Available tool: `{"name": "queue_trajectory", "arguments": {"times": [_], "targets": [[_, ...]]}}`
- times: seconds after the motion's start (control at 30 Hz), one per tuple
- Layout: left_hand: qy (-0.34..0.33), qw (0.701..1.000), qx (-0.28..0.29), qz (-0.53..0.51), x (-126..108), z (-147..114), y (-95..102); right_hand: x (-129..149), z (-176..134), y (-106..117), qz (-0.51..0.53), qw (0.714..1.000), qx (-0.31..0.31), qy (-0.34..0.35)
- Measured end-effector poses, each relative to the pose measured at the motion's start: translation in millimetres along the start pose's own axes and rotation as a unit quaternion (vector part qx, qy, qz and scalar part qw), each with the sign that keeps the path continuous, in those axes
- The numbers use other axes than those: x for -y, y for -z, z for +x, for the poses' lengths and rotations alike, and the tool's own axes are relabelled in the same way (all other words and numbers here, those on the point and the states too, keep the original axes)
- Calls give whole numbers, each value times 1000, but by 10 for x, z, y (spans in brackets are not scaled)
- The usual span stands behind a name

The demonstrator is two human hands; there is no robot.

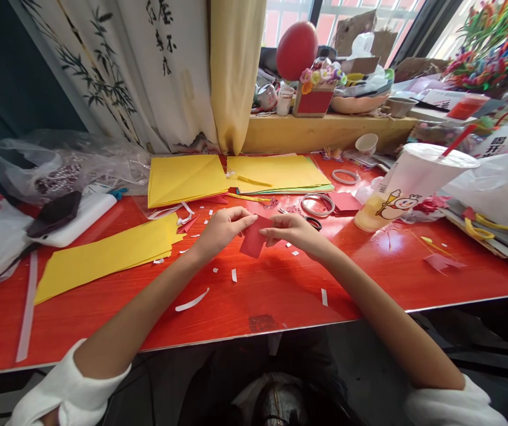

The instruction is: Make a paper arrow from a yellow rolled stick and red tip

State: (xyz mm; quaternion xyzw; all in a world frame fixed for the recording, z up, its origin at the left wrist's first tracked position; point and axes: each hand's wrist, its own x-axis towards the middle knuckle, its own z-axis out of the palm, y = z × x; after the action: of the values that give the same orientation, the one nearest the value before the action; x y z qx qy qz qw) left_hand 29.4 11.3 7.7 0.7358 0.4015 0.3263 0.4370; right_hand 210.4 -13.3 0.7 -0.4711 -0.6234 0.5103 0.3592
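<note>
Between my two hands, just above the middle of the red table (254, 313), is a small red rectangle of paper (253, 241). My left hand (230, 228) pinches its upper left edge with thumb and fingers. On the opposite side, my right hand (292, 232) grips the upper right edge, fingers curled. Behind my right hand lie black-handled scissors (312, 223), partly hidden, and a roll of tape (317, 205). A stack of red paper pieces (346, 203) sits to the right of the tape.
Yellow paper stacks lie behind (187, 179) and at left (112, 254). A tilted drink cup with a red straw (409, 183) stands at right. White paper scraps (192, 300) are scattered in front. A phone (56, 214) and plastic bags (71, 163) occupy the left side.
</note>
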Motion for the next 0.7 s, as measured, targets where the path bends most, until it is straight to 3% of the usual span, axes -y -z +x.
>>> {"name": "queue_trajectory", "arguments": {"times": [0.07, 0.23, 0.47, 0.7], "targets": [[2, 1000, 5, 7, 6, -9, -5, 17, -11, -12, -5, 1000, 11, 7], [-12, 999, 22, 37, 42, -33, -35, -29, 2, -41, 8, 996, -35, 84], [-24, 998, 40, 53, 122, -21, -84, -130, 27, -52, -169, 970, -107, 138], [-27, 997, 48, 48, 130, -26, -90, -134, 26, -71, -211, 962, -110, 136]]}}
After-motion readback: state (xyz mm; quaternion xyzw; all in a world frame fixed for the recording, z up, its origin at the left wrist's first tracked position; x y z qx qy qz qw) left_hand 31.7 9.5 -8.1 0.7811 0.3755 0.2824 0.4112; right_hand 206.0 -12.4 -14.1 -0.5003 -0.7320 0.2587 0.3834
